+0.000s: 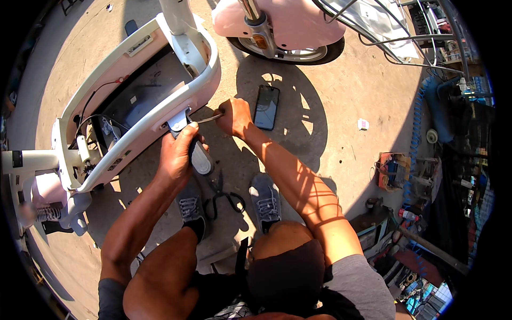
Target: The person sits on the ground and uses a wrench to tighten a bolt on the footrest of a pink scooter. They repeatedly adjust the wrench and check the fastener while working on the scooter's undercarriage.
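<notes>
My left hand [176, 156] is closed around a footrest [201, 161] with a grey rubber-like pad, held against the lower side of a white and pale pink scooter body [188, 99]. A silver bracket [178, 122] joins the footrest to that side, beside my left thumb. My right hand [234, 117] is a closed fist on a thin metal rod-like tool [209, 118]. The tool's far end reaches the bracket by my left thumb; its tip is hidden, so I cannot tell its exact kind. Wires and a dark tray [146, 90] show inside the scooter body.
A phone [266, 108] lies on the concrete right of my right hand. Black-handled scissors [220, 197] lie between my shoes. A pink scooter's front wheel [309, 55] stands ahead, with a metal rack [410, 37] beside it. A red box [392, 172] and coiled blue hose [416, 120] are at right.
</notes>
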Available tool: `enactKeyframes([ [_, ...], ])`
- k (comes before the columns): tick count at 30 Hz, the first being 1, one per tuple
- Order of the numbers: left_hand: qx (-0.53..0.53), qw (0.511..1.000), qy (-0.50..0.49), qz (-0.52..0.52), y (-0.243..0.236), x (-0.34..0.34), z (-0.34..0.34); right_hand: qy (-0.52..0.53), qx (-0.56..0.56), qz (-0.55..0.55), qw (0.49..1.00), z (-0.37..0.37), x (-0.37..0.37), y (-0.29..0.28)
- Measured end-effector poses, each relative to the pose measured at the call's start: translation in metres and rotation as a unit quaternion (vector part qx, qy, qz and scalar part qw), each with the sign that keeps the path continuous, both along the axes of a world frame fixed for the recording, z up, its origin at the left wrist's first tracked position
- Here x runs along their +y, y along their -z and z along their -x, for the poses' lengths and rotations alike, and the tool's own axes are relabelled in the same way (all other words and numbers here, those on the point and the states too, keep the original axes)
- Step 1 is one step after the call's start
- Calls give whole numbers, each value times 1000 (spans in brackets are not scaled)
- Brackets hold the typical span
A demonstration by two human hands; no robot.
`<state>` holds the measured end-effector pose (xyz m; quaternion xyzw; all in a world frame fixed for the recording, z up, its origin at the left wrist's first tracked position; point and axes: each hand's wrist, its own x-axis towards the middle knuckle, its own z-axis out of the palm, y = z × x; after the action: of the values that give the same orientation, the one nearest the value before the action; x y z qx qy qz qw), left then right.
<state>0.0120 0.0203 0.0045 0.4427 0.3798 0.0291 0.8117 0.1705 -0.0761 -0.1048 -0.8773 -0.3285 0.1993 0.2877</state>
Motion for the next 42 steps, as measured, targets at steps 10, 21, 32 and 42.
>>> enactKeyframes([
  [10, -12, 1000, 2, 17, 1, 4, 2, 59, -102, -116, 986, 7, -5, 6],
  [21, -11, 1000, -3, 14, 1, 4, 5, 215, 640, -367, 641, 38, -39, -3],
  [32, -19, 1000, 5, 15, 3, 4, 4, 160, 687, -443, 553, 40, -22, -17],
  [42, -13, 999, -8, 29, 0, 4, 4, 153, 627, -462, 608, 43, -22, -29],
])
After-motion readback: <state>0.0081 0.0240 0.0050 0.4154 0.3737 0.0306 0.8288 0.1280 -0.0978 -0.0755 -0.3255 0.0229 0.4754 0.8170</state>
